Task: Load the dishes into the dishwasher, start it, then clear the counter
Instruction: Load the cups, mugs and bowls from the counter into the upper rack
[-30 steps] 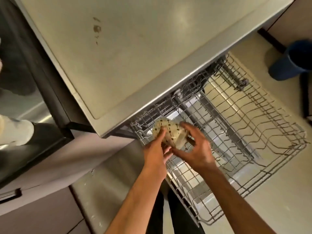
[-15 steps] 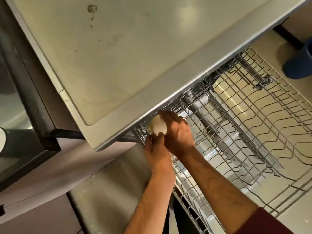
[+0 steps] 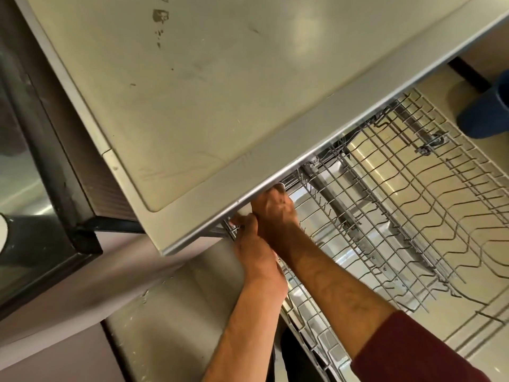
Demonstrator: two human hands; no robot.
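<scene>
The upper dishwasher rack (image 3: 413, 205), grey wire, is pulled out under the counter's edge and has nothing on the part I can see. Both hands reach into its back left corner, beneath the overhang. My right hand (image 3: 275, 213) curls over a pale dotted cup (image 3: 243, 210), of which only a sliver shows between the hands. From below, my left hand (image 3: 256, 255) holds the cup with curled fingers at the rack's corner. The worktop hides most of the cup.
The pale worktop (image 3: 220, 92) overhangs the rack and bears a few brown stains. A black glass-fronted appliance (image 3: 33, 188) stands at the left. A blue bin (image 3: 487, 114) sits on the floor at the right. A lower rack (image 3: 316, 334) shows beneath my arms.
Both hands have carried the dotted cup from the open rack further back under the counter edge. The cup, fully visible a second ago, is almost hidden now.
</scene>
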